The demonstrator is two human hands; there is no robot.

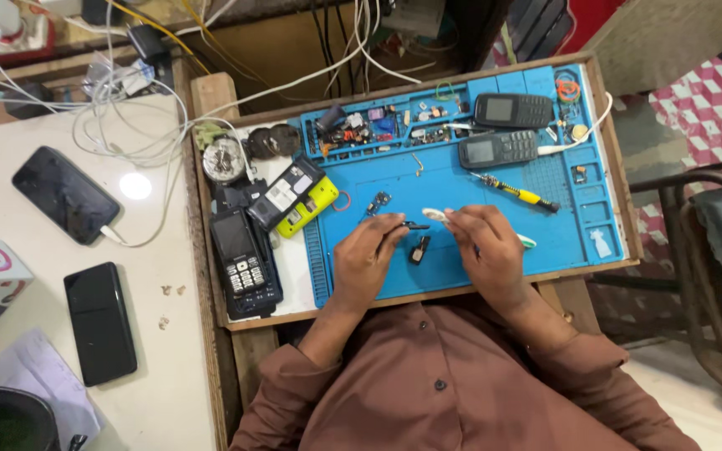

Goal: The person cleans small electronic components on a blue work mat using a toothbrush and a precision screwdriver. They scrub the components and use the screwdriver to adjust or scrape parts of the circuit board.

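While both my hands worked low over the blue repair mat (461, 179), my left hand (367, 255) had its fingertips pinched together on a small dark part (415, 225), held just above the mat, and my right hand (486, 246) was closed on a white brush (438, 215) whose head met that part. The part was tiny; I judged its long axis ran left to right, its free end pointing toward the brush, though I could not be sure. Another small black component (419, 249) lay on the mat just below, between my hands. To do this well, I judged it wise to keep wrists braced on the mat edge, pinch lightly, and stroke the brush along the part's length. The yellow-handled screwdriver (516, 193) lay apart, slanting right.
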